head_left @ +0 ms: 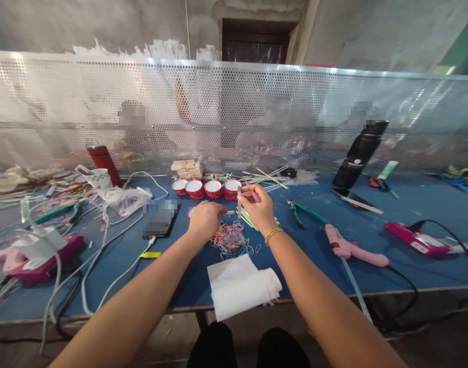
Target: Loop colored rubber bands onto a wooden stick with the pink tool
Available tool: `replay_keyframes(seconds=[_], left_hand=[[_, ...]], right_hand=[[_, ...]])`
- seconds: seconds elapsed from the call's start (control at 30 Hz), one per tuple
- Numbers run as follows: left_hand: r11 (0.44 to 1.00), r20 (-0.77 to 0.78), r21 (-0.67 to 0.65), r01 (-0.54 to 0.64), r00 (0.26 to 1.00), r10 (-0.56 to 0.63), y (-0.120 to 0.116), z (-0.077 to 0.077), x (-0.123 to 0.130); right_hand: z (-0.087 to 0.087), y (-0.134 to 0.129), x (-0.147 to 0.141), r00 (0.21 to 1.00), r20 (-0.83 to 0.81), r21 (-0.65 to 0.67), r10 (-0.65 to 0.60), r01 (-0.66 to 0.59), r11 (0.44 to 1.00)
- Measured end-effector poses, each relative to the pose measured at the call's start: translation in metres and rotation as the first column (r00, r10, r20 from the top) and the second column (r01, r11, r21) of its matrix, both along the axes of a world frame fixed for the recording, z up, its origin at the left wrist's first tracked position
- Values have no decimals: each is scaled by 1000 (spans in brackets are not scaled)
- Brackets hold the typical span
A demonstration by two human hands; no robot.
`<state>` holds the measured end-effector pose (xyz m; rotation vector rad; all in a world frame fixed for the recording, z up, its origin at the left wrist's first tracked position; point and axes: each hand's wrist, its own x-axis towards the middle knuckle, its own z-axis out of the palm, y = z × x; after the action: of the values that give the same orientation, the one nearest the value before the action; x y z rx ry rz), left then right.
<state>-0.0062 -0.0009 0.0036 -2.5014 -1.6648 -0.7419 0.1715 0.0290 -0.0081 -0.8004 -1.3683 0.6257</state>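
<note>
My right hand (257, 208) pinches a small flat wooden stick (239, 203) upright between thumb and finger. A pink pen-like thing (253, 192) is also held among its fingers. My left hand (206, 221) is closed just to the left, its fingertips pointing toward the stick; what they hold, if anything, is hidden. Below both hands lies a pile of small coloured wire loops like paper clips (231, 239). A red-rimmed paper cup (190, 210) shows partly behind my left hand. Several short stacks of red and white paper cups (213, 188) stand beyond the hands.
Folded white sheets (243, 287) lie at the table's front edge. To the right are green-handled pliers (305, 210), a pink glue gun (351, 248) and a black bottle (358, 156). Left are a phone (161, 220), white cables and a red flask (107, 164). A perforated metal screen (218, 112) stands behind.
</note>
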Motion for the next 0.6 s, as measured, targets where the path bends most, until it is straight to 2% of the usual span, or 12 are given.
replay_keyframes(seconds=[0.1,0.2,0.3,0.43,0.53,0.6], left_hand=[[998,-75,-51,33,997,-37,4,-5,-3],[988,-79,-144,64,994,-76,5,-9,-1],[980,25,-174,94,996,-91,2,-9,5],[992,201,-95,89,977,-69,-2,-4,11],[994,279,-61,86,958,-66,-1,-4,12],[989,360,-86,122,929,-83,1,-6,12]], right_hand=[[-1,0,0,1000,25,8,-5,5,1000],[-1,0,-1,999,43,10,-6,5,1000],[-1,-1,0,999,51,14,-11,10,1000],[0,-2,-1,1000,30,14,-4,3,1000],[-1,-1,-2,999,-1,-5,41,-41,999],[-2,-1,-3,996,-29,-18,84,-85,996]])
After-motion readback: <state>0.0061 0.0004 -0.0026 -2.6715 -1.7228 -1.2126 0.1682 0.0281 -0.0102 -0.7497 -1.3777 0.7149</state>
